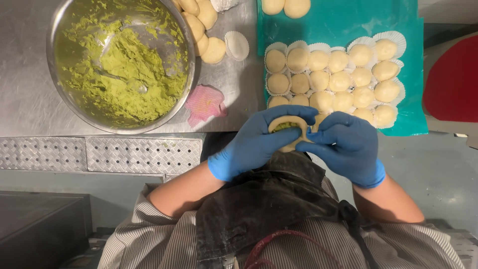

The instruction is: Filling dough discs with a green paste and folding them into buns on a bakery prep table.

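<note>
Blue gloves (259, 142), striped shirt (149, 234) — dark apron (259, 209)

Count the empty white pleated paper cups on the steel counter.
2 paper cups: one beside the loose pale dough balls, one cut off at the top edge; more may lie out of view.

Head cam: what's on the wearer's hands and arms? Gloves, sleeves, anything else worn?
Both hands wear smooth blue disposable gloves, left hand and right hand, ending at the wrists. The forearms are bare below them. The grey-and-white pinstriped shirt sleeves are pushed up near the elbows. A dark, flour-dusted apron covers the chest. No watch or jewellery shows.
</note>
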